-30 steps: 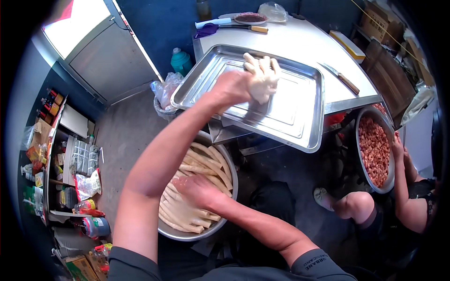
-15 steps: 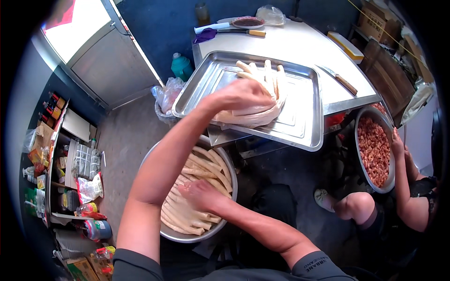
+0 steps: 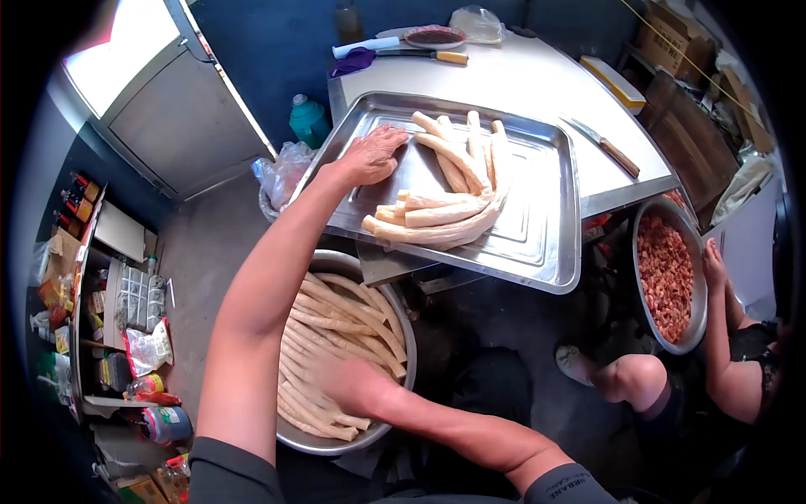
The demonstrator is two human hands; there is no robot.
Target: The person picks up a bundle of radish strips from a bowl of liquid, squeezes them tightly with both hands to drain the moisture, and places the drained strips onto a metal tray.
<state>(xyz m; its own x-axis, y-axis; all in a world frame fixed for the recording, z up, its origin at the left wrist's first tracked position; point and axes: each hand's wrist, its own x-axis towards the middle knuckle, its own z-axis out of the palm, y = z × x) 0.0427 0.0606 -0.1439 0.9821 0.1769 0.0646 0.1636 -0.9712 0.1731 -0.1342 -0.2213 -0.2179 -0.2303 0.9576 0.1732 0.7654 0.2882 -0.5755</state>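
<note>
My left hand is open over the left part of the metal tray, with its fingers stretched out. To its right in the tray lies a bundle of long pale sausage-like lengths, bent round in a curve. More of these pale lengths fill the round metal basin below the table. My right hand is low over the lengths in that basin. Motion smears its fingers, so their grip does not show.
The tray juts over the near edge of the white table. A knife lies right of it; another knife lies behind. At the right, a person's hands are at a basin of chopped reddish meat. Shelves stand left.
My left hand has left the bundle and moved left across the tray, its fingers opening out. My right hand has moved slightly lower over the basin. The view has shifted a little.
</note>
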